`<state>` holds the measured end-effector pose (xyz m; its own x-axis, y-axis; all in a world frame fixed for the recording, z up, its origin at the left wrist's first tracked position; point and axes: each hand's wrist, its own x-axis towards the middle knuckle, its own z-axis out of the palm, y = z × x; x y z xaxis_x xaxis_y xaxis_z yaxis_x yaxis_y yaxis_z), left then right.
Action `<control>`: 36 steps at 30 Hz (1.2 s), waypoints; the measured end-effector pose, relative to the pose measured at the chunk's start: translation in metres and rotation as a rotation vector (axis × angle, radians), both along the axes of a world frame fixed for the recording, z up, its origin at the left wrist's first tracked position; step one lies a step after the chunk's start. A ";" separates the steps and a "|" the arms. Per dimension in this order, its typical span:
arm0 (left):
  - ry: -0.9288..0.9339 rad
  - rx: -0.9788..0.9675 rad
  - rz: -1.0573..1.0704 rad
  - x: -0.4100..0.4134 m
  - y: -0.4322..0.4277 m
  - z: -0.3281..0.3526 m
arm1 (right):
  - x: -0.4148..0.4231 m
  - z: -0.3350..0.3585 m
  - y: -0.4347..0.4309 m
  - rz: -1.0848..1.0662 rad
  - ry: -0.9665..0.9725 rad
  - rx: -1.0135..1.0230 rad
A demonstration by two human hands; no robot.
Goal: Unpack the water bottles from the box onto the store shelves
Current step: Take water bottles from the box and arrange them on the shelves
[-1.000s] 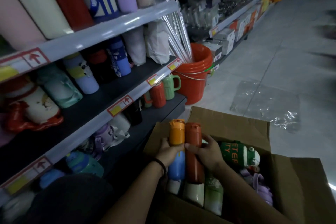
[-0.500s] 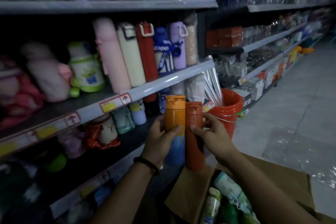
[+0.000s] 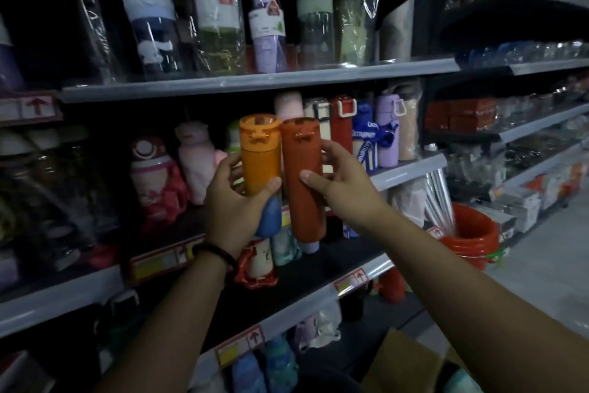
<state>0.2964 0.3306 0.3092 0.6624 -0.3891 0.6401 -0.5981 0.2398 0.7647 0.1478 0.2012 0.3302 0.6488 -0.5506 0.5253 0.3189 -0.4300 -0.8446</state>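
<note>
- Orange cylindrical water bottle (image 3: 258,166) with a flip cap and a blue lower end: held upright in mid-air in front of the middle shelf (image 3: 408,174), pressed side by side against its neighbour.
- Rust-red cylindrical water bottle (image 3: 301,182) with a matching cap: upright too, just to the right of the orange one.
- Left hand (image 3: 234,207): fingers (image 3: 228,164) curled round the far side of the orange bottle, thumb laid across the front where orange meets blue; dark beaded band (image 3: 216,254) on the wrist.
- Right hand (image 3: 339,190): fingers wrapped behind the rust-red bottle, thumb pressed on its front.
- Behind both: tall flasks (image 3: 387,134) in pink, cream, red, blue and lilac standing in a row on the middle shelf; plastic-wrapped bottles (image 3: 267,19) on the shelf above.
- Lower right: corner of a brown cardboard box (image 3: 404,360); red plastic bucket (image 3: 471,236) on the floor by the shelving.
</note>
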 end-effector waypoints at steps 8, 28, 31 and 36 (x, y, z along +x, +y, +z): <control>0.011 -0.020 0.079 0.060 0.005 0.017 | 0.070 0.020 0.008 -0.007 -0.023 -0.076; -0.056 0.104 0.182 0.110 -0.029 -0.003 | 0.139 0.012 -0.008 -0.141 0.093 -0.244; -0.055 0.180 0.127 0.118 -0.034 -0.011 | 0.142 0.014 -0.009 -0.292 0.240 -0.336; -0.077 0.183 0.152 0.117 -0.038 -0.017 | 0.139 0.020 -0.003 -0.458 0.374 -0.459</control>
